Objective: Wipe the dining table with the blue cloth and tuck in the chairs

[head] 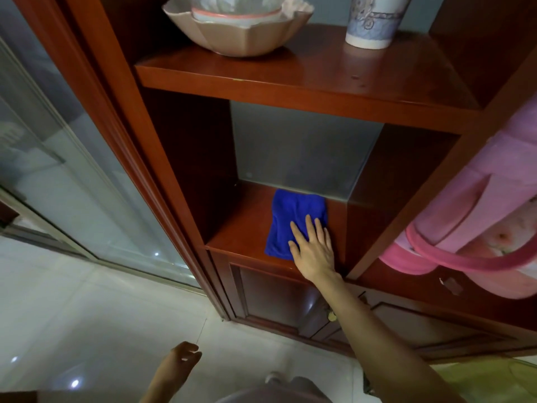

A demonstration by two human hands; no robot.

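The blue cloth (290,221) lies folded on the lower open shelf (244,231) of a reddish wooden cabinet. My right hand (313,251) reaches into the shelf and lies flat on the cloth's near right corner, fingers straight and spread. My left hand (181,360) hangs low over the floor with loosely curled fingers and holds nothing. No dining table or chairs are in view.
On the upper shelf (290,80) stand a beige scalloped bowl (238,27) and a patterned cup (374,21). A pink bag (479,216) hangs at the right. A glass sliding door (66,170) is at the left, over a white tiled floor (87,315). Cabinet doors (276,298) sit below.
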